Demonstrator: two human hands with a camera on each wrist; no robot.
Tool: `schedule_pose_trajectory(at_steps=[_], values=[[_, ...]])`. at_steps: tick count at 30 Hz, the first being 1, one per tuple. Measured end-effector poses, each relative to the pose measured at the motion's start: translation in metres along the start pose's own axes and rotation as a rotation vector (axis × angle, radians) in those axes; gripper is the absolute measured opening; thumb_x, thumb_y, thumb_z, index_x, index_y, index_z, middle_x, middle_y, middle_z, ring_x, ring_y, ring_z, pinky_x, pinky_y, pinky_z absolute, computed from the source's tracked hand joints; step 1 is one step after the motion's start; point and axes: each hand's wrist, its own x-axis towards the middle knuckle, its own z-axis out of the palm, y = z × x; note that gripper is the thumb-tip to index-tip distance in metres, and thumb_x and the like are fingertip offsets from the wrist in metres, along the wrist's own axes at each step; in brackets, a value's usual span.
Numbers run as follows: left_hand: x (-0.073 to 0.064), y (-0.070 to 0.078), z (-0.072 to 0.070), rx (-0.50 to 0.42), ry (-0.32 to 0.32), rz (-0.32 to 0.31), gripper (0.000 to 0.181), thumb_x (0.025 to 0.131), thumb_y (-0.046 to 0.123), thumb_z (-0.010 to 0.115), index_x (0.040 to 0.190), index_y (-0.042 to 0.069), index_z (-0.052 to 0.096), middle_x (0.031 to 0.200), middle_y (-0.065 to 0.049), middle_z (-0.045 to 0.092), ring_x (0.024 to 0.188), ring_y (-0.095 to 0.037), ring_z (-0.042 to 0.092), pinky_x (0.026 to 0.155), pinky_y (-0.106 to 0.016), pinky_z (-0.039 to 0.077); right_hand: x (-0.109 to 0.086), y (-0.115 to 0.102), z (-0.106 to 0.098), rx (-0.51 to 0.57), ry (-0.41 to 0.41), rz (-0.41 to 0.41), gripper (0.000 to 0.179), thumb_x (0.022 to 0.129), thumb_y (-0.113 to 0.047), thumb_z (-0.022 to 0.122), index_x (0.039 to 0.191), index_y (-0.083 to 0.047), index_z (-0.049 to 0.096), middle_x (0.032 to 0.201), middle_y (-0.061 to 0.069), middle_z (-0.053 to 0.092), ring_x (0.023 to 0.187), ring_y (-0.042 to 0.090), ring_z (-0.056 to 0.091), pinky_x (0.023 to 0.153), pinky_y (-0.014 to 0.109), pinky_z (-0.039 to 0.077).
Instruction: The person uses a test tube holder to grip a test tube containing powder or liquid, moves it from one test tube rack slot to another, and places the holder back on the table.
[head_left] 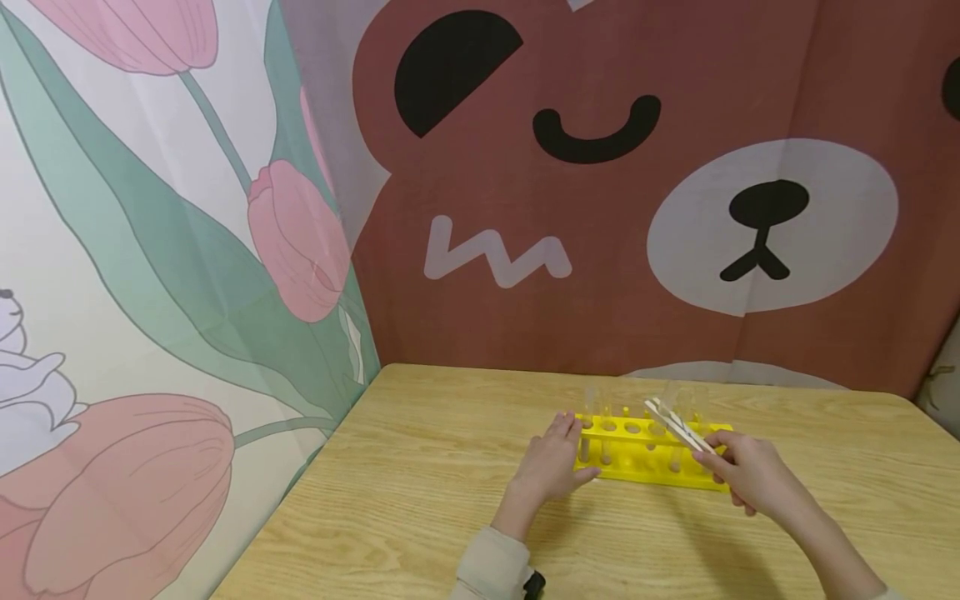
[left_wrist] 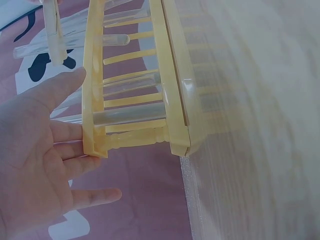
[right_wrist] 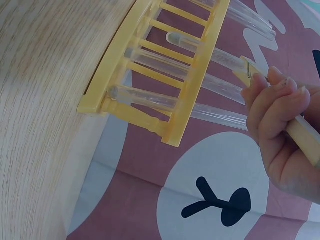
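Note:
A yellow test tube rack (head_left: 652, 477) stands on the table. My left hand (head_left: 546, 468) touches its left end with fairly straight fingers, fingertips at the top rail in the left wrist view. My right hand (head_left: 757, 477) grips a wooden test tube clamp (head_left: 681, 427) slanting over the rack's right half. At the clamp's jaws is a glass test tube (right_wrist: 225, 57); it passes through the top rail, its rounded bottom (left_wrist: 122, 40) hanging above the base. Two more test tubes (right_wrist: 220, 116) stand at the right end, and others (head_left: 588, 406) at the left end.
The wood-grain table (head_left: 390, 500) reaches back to a hanging cloth (head_left: 480, 325) printed with a bear. Another cloth (head_left: 172, 250), printed with tulips, hangs along the left side. A sleeve cuff (head_left: 491, 562) covers the left wrist.

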Motion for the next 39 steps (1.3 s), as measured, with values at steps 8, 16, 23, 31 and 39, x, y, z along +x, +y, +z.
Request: schedule_pose_trajectory(at_steps=[8,16,23,31,39], values=[[0.0000,-0.0008,0.0020,-0.009,-0.008,-0.001,0.073,0.084,0.054,0.049,0.139,0.010,0.032,0.143,-0.002,0.027,0.132,-0.015,0.020,0.093,-0.039,0.037,-0.0007,0.0005,0.0007,0.005,0.001,-0.018,0.036,0.089,-0.033,0.054,0.095,0.001,0.056,0.059,0.002,0.047,0.036,0.013,0.040,0.033,0.026,0.038],[0.0002,-0.0008,0.0027,-0.020,-0.007,0.000,0.073,0.084,0.054,0.049,0.140,0.010,0.031,0.144,-0.003,0.026,0.132,-0.015,0.019,0.093,-0.040,0.037,-0.0007,0.0009,0.0004,0.005,-0.008,-0.014,0.038,0.088,-0.036,0.054,0.095,0.002,0.056,0.059,0.002,0.047,0.036,0.012,0.038,0.033,0.025,0.037],[-0.0001,-0.0005,0.0033,-0.031,-0.001,-0.002,0.073,0.084,0.053,0.050,0.140,0.010,0.032,0.144,-0.003,0.026,0.132,-0.015,0.018,0.093,-0.041,0.037,-0.0007,0.0014,0.0005,0.011,-0.012,-0.006,0.037,0.088,-0.035,0.054,0.095,0.001,0.055,0.059,0.002,0.047,0.036,0.012,0.038,0.033,0.026,0.038],[0.0000,-0.0008,0.0033,-0.036,0.004,-0.001,0.072,0.084,0.053,0.050,0.139,0.010,0.032,0.144,-0.002,0.026,0.132,-0.015,0.019,0.093,-0.041,0.037,-0.0008,0.0009,0.0004,0.010,-0.008,-0.002,0.038,0.088,-0.035,0.054,0.096,0.002,0.055,0.059,0.002,0.047,0.036,0.012,0.038,0.034,0.026,0.038],[0.0001,-0.0007,0.0035,-0.016,0.008,0.004,0.073,0.084,0.054,0.050,0.139,0.010,0.033,0.143,-0.003,0.027,0.132,-0.014,0.020,0.093,-0.039,0.037,-0.0011,0.0016,0.0001,0.010,-0.006,-0.019,0.038,0.088,-0.036,0.054,0.095,0.001,0.056,0.059,0.002,0.048,0.036,0.013,0.040,0.033,0.027,0.039]])
